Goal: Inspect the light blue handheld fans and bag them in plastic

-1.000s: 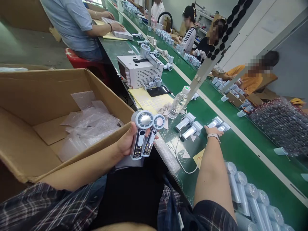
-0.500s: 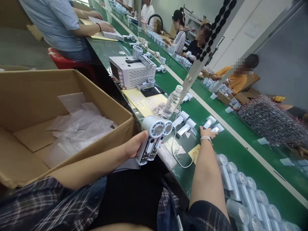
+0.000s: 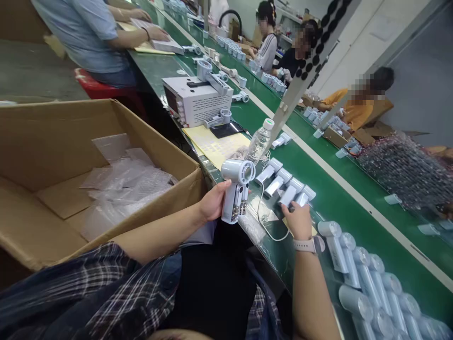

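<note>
My left hand [image 3: 214, 202] is wrapped round a pair of light-blue handheld fans [image 3: 238, 171], held upright above the table's near edge. Their round heads are on top, and bare circuit boards show along the handles. Fingers behind the handles are hidden. Over the green table, my right hand [image 3: 297, 219], with a pale watch at the wrist, grips the near handle ends of two handheld fans [image 3: 293, 190] lying flat. Just left of these lie two similar fans [image 3: 274, 175] in the same row.
A cardboard box [image 3: 159, 208] with clear plastic bags stands left. Beyond the hands are a water bottle [image 3: 260, 141], a white cable [image 3: 260, 212], yellow paper [image 3: 215, 146] and a power supply [image 3: 198, 101]. Several fans [image 3: 361, 264] line the right. Other people sit along the line.
My right hand has drawn two lying fans left and nearer, beside the other two. The fans in my left hand have risen slightly and turned, their heads now overlapping more.
</note>
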A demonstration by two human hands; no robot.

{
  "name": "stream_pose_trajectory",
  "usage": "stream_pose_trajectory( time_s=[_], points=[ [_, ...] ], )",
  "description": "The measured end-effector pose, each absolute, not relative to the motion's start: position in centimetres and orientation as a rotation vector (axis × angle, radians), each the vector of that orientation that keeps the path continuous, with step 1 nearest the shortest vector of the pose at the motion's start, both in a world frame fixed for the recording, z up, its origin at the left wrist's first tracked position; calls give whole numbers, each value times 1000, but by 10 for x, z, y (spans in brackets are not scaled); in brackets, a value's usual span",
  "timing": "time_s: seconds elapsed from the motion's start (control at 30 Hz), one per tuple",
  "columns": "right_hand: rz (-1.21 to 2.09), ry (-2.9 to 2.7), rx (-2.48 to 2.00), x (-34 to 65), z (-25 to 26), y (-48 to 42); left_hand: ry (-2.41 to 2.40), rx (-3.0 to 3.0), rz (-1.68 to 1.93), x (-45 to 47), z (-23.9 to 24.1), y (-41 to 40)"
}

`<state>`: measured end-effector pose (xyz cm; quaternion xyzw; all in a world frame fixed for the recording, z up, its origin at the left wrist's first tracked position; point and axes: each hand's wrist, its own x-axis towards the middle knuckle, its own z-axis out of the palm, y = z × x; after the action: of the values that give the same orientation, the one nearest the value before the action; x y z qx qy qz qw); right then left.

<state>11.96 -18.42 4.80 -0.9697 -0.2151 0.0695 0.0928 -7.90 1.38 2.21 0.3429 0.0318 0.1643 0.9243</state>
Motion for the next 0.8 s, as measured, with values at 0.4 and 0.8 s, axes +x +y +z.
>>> stream_pose_trajectory(
  time_s=[0.4,0.8],
  points=[
    [589,-635,-1397,7,27,-217,-92,1416,237,-84,40,-16],
    [774,-422,-1053,-6,32,-195,18,939,212,-89,38,-16]
  ],
)
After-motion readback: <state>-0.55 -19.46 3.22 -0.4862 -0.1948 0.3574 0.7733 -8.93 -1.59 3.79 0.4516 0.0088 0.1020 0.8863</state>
